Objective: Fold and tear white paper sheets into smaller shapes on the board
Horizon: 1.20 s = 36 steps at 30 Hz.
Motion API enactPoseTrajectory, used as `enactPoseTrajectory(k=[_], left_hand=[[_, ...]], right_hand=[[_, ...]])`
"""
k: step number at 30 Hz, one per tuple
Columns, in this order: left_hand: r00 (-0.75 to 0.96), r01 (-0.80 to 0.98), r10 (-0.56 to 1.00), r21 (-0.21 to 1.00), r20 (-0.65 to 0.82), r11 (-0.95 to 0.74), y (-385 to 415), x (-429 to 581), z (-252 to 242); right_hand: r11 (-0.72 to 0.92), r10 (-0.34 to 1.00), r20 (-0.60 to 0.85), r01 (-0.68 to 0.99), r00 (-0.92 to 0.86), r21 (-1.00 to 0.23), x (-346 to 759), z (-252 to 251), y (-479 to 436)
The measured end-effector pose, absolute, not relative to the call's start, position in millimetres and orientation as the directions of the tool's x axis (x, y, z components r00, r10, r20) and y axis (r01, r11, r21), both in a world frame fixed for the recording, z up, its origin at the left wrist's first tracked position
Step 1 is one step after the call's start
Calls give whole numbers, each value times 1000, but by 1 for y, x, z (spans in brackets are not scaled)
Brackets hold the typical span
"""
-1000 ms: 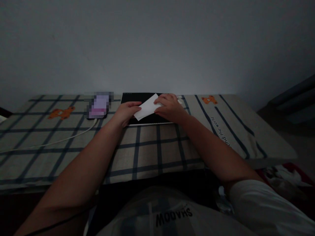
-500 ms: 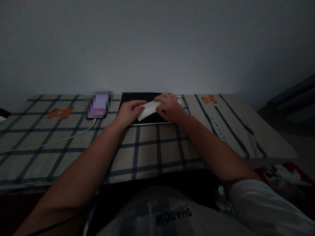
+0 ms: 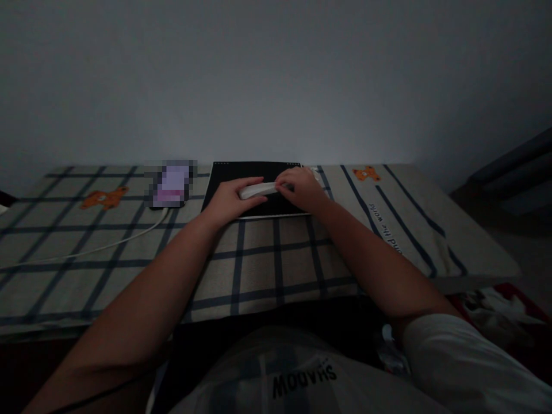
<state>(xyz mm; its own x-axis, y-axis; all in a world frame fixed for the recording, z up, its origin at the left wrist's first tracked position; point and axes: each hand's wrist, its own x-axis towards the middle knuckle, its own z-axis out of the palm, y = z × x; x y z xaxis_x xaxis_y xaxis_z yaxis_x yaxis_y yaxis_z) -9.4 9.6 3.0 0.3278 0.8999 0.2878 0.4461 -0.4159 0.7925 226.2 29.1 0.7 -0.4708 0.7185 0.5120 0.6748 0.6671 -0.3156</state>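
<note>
A narrow white strip, paper or tissue by its look [image 3: 259,190], lies between my hands above a black sheet [image 3: 241,171] with a pale lower edge. My left hand [image 3: 230,198] has its thumb and fingers around the strip's left end. At the other end, my right hand [image 3: 301,185] pinches the strip between thumb and fingertips, the other fingers curled. Something small and whitish [image 3: 316,172] shows just beyond my right hand, too dim to make out.
A checked cloth with bear prints covers the table [image 3: 259,264]. On the left lies a phone [image 3: 172,183], its screen blurred, with a white cable [image 3: 125,240] running left. A grey wall [image 3: 276,80] stands behind. Right of the table, low down, is a red item [image 3: 524,302].
The white piece looks narrower and more level than before, where it was a wider, slanted flat strip. The fingers of my right hand have drawn together at its right end.
</note>
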Motion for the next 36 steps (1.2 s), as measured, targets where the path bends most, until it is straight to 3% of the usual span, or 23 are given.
enactPoseTrajectory(k=[7,11,16,24,36], left_hand=[[247,459,890,763,383,-455,16,-11,-1],[210,424,918,815,337,-396,16,-11,3],[193,248,950,924,246,-290,18,-10,2],[100,15,978,982,184,-186,25,-6,-3],[71,-35,987,989,145,-143,25,-3,-5]], right_hand=[[662,744,553,528,-375,-532,223,-5,36],[597,800,509,513,-317,-617,223,0,33],[522,852,409,471,-328,-711,223,6,29],[480,868,323,472,-377,-739,222,9,24],[379,902,193,493,-387,-783,220,8,24]])
